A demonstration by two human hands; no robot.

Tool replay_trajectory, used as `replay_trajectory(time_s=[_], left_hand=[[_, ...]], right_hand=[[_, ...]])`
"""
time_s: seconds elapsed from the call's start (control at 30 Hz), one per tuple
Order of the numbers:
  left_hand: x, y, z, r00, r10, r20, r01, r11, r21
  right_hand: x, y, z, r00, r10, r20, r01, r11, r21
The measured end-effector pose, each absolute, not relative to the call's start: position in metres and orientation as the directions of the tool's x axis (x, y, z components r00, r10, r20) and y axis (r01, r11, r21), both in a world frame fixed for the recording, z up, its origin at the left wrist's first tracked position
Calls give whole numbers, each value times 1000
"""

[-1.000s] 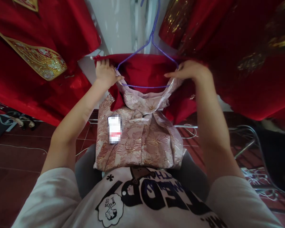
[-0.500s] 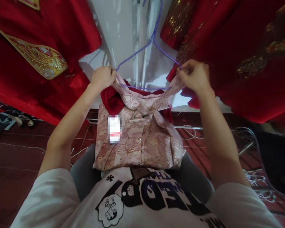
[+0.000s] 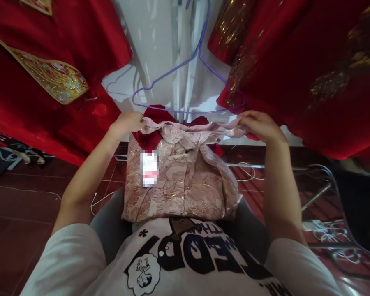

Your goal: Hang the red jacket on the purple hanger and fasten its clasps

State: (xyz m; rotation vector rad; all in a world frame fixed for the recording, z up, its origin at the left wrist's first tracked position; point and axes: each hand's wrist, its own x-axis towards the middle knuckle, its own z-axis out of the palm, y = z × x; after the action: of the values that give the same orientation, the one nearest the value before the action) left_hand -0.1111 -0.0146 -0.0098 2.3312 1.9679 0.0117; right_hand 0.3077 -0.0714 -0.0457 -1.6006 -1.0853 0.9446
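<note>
A pink brocade garment (image 3: pixel 172 187) with gold pattern lies folded over my lap. My left hand (image 3: pixel 128 124) pinches one end of its upper edge, and my right hand (image 3: pixel 261 125) pinches the other, so the edge is stretched nearly straight between them. Just beyond that edge hangs a purple hanger (image 3: pixel 175 68), apart from both hands, its lower bar above the cloth. Dark red fabric (image 3: pixel 151 139) shows behind and beside the pink edge at the left. A white tag (image 3: pixel 149 168), blurred out, lies on the garment's left front.
Red garments with gold embroidery hang at the left (image 3: pixel 89 53) and right (image 3: pixel 283 82). Behind the hanger is a pale wall (image 3: pixel 154 37). A dark chair (image 3: pixel 357 197) with metal tubing and white cables (image 3: pixel 329 232) stand at the right. Shoes (image 3: pixel 33 157) are at the far left.
Both hands have drawn the pink edge down and toward me, off the ends of the hanger. The hanger's whole outline is now bare. My hands are slightly farther apart.
</note>
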Motion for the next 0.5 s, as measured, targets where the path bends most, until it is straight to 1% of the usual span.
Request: replay_trajectory(time_s=[0.03,0.07,0.1,0.13,0.17,0.23,0.3,0.33,0.37,0.43,0.5], left_hand=[[-100,-24,-4,162,986,33,987,-162,-16],[-89,-33,1,174,980,95,984,-168,-64],[-78,-40,6,202,969,139,978,-193,-77],[-68,-44,8,265,949,171,964,-256,-73],[-58,-46,9,357,912,201,934,-352,-59],[-42,-42,3,579,778,244,805,-592,-23],[-32,-30,-9,751,610,252,626,-779,18],[-29,-24,-17,796,553,247,560,-827,49],[-27,-18,-25,818,521,243,519,-851,80],[-26,-11,-38,823,509,253,491,-861,132],[-28,-11,-46,811,516,276,491,-857,158]], right_hand=[[309,-76,-46,270,961,-63,178,-114,-977],[310,-81,-45,218,976,-28,148,-61,-987],[310,-84,-43,160,987,24,123,4,-992],[311,-87,-41,107,990,90,104,79,-991],[310,-90,-38,69,984,164,78,159,-984],[308,-93,-32,42,954,295,-2,296,-955],[305,-94,-28,71,922,380,-91,385,-918],[304,-94,-28,93,907,411,-126,420,-899],[305,-92,-28,123,890,439,-154,454,-878],[309,-85,-32,213,849,484,-177,520,-835],[318,-73,-40,342,786,515,-152,586,-796]])
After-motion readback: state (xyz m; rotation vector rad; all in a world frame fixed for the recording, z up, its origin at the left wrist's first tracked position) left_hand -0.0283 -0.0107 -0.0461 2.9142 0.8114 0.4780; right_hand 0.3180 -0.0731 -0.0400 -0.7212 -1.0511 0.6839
